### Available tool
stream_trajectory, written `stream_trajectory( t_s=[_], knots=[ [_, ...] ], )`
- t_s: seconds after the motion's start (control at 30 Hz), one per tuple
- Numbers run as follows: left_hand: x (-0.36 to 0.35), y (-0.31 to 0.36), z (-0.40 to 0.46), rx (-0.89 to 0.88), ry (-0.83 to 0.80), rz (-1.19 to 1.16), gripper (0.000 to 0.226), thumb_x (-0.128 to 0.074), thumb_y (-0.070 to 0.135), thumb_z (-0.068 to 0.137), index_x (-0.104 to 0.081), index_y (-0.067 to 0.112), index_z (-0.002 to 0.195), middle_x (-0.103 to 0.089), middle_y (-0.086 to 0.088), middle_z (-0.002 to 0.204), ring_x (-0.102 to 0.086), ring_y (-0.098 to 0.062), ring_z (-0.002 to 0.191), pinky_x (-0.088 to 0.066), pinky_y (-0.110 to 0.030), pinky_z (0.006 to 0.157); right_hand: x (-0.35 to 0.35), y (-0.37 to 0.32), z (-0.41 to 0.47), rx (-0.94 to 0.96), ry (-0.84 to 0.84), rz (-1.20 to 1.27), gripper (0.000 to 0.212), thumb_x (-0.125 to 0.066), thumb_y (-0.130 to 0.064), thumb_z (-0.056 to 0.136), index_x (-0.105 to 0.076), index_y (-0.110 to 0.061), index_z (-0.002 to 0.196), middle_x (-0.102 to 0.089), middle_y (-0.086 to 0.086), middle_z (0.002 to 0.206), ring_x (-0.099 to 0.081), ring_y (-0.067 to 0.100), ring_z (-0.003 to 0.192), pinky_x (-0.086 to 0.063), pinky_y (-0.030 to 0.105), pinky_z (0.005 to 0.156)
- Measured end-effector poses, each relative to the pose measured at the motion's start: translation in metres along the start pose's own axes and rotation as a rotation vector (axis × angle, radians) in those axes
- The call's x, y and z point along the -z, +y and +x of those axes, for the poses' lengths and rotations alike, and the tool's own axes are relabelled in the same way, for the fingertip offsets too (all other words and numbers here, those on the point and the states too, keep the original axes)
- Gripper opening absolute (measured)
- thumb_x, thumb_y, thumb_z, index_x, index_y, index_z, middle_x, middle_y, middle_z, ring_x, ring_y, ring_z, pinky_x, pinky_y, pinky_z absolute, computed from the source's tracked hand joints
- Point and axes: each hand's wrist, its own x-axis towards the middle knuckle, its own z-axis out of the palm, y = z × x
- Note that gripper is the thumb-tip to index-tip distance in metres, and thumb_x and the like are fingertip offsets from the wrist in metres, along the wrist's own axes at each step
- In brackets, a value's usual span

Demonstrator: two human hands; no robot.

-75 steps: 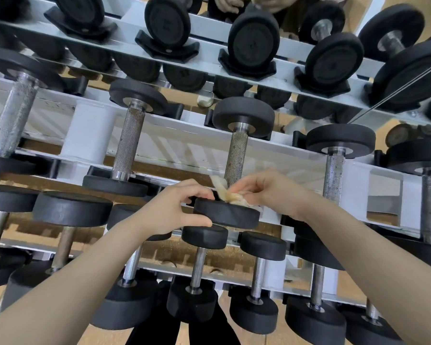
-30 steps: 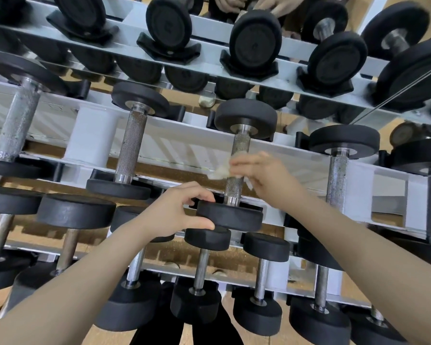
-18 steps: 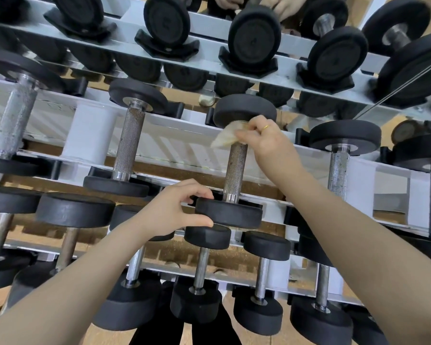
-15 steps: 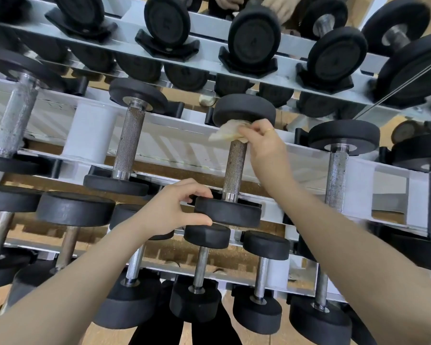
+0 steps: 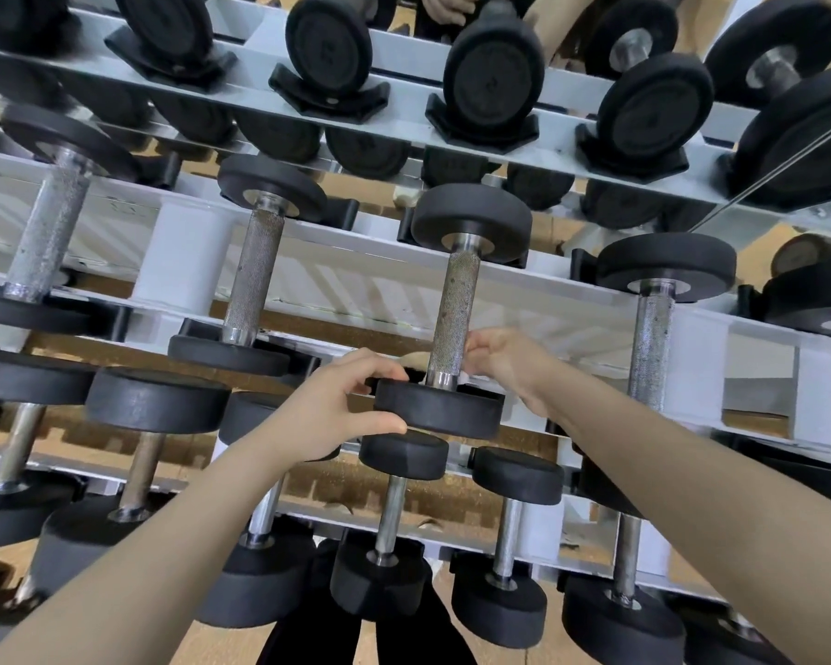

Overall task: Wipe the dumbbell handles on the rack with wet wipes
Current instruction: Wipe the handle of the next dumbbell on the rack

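A dumbbell with a knurled metal handle (image 5: pixel 456 309) lies across the middle shelf of the white rack (image 5: pixel 337 276). My left hand (image 5: pixel 337 410) grips the edge of its near black head (image 5: pixel 440 409). My right hand (image 5: pixel 504 360) is wrapped around the bottom of the handle from the right. A yellowish wet wipe (image 5: pixel 416 360) shows as a small scrap behind the handle, pinched in my right fingers; most of it is hidden.
More dumbbells lie on the same shelf to the left (image 5: pixel 255 276) and right (image 5: pixel 653 338). Heavier ones sit in cradles on the top shelf (image 5: pixel 492 74), smaller ones on the bottom shelf (image 5: pixel 389 515). A mirror behind reflects the rack.
My right hand slid the wipe up the handle to its far head, then back down to the near end. My left hand stayed on the near head.
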Motion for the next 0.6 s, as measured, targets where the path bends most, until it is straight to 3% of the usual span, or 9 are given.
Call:
stream_trajectory(
  t_s=[0.07,0.17,0.27,0.4,0.5,0.6],
  knots=[
    [0.001,0.002,-0.001,0.001,-0.002,0.013,0.041,-0.064,0.054,0.064,-0.054,0.044,0.103,-0.053,0.025,0.109,-0.051,0.003,0.105,-0.040,-0.016,0.092,0.006,0.008,-0.009,-0.024,-0.036,-0.058,0.012,-0.053,0.005,0.086,-0.061,0.006,0.096,-0.055,0.013,0.087,-0.049,0.020,0.083,-0.042,0.028,0.077],
    [0.001,0.003,-0.001,0.001,-0.003,0.015,0.041,-0.065,0.054,0.064,-0.054,0.043,0.103,-0.054,0.024,0.107,-0.052,0.001,0.104,-0.039,-0.018,0.093,0.008,0.013,-0.021,-0.016,-0.043,0.044,0.012,-0.056,0.007,0.086,-0.060,0.009,0.097,-0.055,0.019,0.085,-0.051,0.019,0.081,-0.044,0.017,0.072],
    [0.001,0.002,0.000,0.004,0.002,0.012,0.041,-0.065,0.054,0.064,-0.055,0.043,0.102,-0.055,0.022,0.107,-0.052,0.000,0.104,-0.040,-0.020,0.094,0.006,0.009,-0.023,0.008,-0.016,0.071,0.015,-0.057,0.007,0.084,-0.060,0.015,0.096,-0.058,0.026,0.084,-0.051,0.019,0.083,-0.041,0.023,0.079],
    [0.000,0.000,-0.001,0.000,0.014,0.007,0.040,-0.066,0.053,0.064,-0.056,0.042,0.101,-0.056,0.022,0.105,-0.052,-0.002,0.104,-0.039,-0.019,0.093,-0.007,-0.002,-0.016,0.003,0.038,0.087,0.023,-0.051,0.016,0.080,-0.065,0.004,0.095,-0.066,0.028,0.100,-0.056,0.021,0.082,-0.046,0.029,0.085],
    [-0.001,0.000,-0.001,0.003,0.015,0.009,0.039,-0.065,0.053,0.064,-0.056,0.042,0.101,-0.055,0.025,0.105,-0.052,0.000,0.103,-0.039,-0.015,0.092,-0.006,0.003,-0.018,-0.008,0.043,0.074,0.018,-0.055,0.013,0.082,-0.060,0.015,0.099,-0.063,0.022,0.082,-0.052,0.017,0.072,-0.044,0.021,0.068],
    [-0.001,0.002,-0.001,0.013,0.032,0.005,0.041,-0.065,0.054,0.062,-0.055,0.044,0.100,-0.055,0.029,0.106,-0.051,0.004,0.104,-0.036,-0.007,0.089,0.002,0.011,-0.027,0.014,0.090,0.073,0.017,-0.061,0.003,0.084,-0.061,0.012,0.099,-0.062,0.022,0.082,-0.049,0.021,0.076,-0.040,0.033,0.067]
  ],
)
